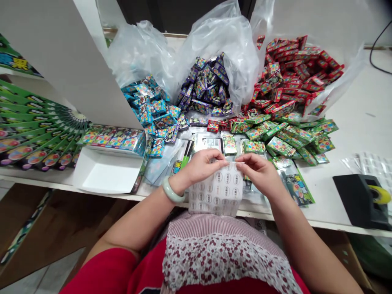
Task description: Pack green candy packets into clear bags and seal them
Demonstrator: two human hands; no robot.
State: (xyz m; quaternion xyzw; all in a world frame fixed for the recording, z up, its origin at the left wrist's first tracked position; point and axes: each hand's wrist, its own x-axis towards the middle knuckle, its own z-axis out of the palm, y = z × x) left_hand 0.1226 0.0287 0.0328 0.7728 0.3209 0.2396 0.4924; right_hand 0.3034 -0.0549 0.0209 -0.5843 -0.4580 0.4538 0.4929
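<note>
White sticker sheet [216, 190] pinched between curled left hand [199, 166] and right hand [259, 173]

two hands [199, 166] [260, 173], one sticker sheet [216, 192], three plastic bags [220, 49]

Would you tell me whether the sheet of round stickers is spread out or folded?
Spread out: the sheet of round stickers lies below the left hand and the right hand, rows showing, no fold visible.

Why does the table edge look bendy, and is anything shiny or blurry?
In the head view, the table edge bows from the wide lens, the clear plastic bag shows bright glare, and the left hand and right hand look sharp.
</note>
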